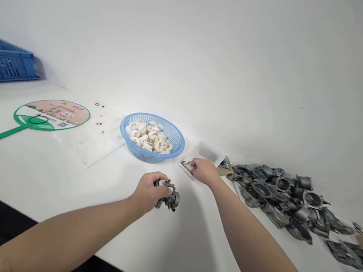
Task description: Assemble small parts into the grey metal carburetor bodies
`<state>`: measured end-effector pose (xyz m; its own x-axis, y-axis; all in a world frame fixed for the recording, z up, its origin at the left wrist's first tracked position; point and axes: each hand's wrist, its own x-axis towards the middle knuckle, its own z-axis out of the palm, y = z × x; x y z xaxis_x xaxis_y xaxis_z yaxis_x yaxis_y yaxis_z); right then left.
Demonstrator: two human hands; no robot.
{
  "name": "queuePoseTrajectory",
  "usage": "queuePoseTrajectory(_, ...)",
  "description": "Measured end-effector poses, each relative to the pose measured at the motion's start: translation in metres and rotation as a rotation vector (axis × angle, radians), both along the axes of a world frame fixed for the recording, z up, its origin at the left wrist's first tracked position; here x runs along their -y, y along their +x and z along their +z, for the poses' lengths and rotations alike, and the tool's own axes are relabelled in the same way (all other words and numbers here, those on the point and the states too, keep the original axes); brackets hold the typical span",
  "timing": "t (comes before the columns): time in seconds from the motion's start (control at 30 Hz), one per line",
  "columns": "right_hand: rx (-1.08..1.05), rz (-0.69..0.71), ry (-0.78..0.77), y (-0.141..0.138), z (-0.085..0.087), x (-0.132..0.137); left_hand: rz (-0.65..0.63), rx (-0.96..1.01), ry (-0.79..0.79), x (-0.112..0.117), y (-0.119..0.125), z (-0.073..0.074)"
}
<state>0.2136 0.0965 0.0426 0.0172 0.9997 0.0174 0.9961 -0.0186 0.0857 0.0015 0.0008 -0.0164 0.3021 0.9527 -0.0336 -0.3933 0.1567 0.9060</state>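
Left hand (148, 192) gripping carburetor (168, 198); right hand (204, 171) at white plastic tray (203, 151)
Left fingers (161, 179) closed around the die-cast carburetor, held over the white counter (65, 177). Right fingers (194, 164) curled down onto small metal pins (185, 166) at the tray's near corner; grip on them cannot be told. Pile of die-cast carburetor bodies (277, 198) just right of the tray. Blue round plastic basket (169, 131) of white plastic pieces (148, 137) just left of it. Further left, clear plastic sheet (105, 142) with small black O-rings (98, 123), then green-handled hand fan (51, 115). Blue plastic crate (5, 61) at the far left end
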Motion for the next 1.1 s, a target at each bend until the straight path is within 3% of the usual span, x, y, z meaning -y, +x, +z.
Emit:
queuePoseTrajectory(0.3,0.132,0.07,-0.128,0.001,-0.004,-0.018,-0.002,-0.004,-0.009,0.0,0.0,0.007)
queuePoseTrajectory(0.57,0.228,0.123,-0.158,-0.002,-0.007,-0.019,0.006,0.008,0.005,-0.003,0.001,0.002)
queuePoseTrajectory(1.1,0.157,0.047,-0.078,0.001,-0.003,-0.021,-0.006,-0.013,-0.002,-0.001,0.0,0.004)
